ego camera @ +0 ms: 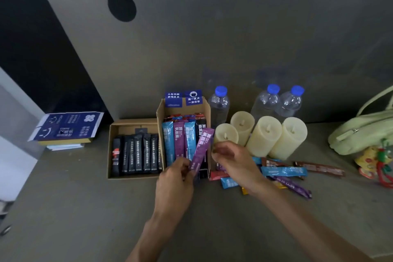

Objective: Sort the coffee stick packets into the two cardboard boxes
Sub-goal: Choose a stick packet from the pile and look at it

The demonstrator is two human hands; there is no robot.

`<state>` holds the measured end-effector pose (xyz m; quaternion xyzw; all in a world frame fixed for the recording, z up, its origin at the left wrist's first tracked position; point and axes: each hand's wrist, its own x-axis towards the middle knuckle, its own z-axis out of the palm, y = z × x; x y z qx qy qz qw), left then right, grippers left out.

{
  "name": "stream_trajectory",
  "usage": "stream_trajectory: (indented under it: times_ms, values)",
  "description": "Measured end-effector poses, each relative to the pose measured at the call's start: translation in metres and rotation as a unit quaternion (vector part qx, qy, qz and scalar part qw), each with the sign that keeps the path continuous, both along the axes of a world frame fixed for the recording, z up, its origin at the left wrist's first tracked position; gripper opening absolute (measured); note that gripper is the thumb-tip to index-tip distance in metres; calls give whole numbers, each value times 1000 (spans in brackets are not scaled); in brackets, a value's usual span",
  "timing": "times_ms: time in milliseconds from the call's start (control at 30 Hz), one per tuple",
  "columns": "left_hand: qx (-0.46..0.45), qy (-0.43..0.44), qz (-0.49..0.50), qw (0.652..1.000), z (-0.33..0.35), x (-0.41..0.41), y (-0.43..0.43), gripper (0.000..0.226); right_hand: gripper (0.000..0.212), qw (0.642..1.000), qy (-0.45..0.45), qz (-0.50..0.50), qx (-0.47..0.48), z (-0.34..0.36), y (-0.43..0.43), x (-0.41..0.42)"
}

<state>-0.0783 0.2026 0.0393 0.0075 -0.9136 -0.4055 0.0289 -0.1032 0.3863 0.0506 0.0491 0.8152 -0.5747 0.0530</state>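
Left hand pinches the purple packet over the right cardboard box; right hand curled beside it, grip unclear. Packed row could snag and buckle it.

My left hand pinching the lower end of a purple packet, packet tilted over the right cardboard box of coloured sticks, my right hand curled just beside its upper end, left cardboard box holding black sticks, loose packets on the tabletop at right.
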Motion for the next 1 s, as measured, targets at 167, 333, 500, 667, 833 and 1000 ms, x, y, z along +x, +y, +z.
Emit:
stream_trajectory:
  times_ms: [167,333,500,667,833,1000]
  values:
    - [37,-31,12,999,-6,-23,13,9,21,999,-23,2,27,-22,-15,3]
    - [-27,-15,-14,999,-15,-28,22,7,18,998,-6,-9,61,-22,-17,2]
    - [-93,16,-41,995,-17,-36,20,8,19,998,-14,-14,55,-27,-16,2]
    - [-79,39,-68,994,-24,-37,14,26,19,998,-12,-18,55,-28,-18,5]
    - [-104,60,-125,985,-27,-42,12,45,19,999,-16,-39,29,-31,-20,5]
    - [-159,59,-158,973,-26,-45,9,52,19,998,-17,-53,14,-35,-22,6]
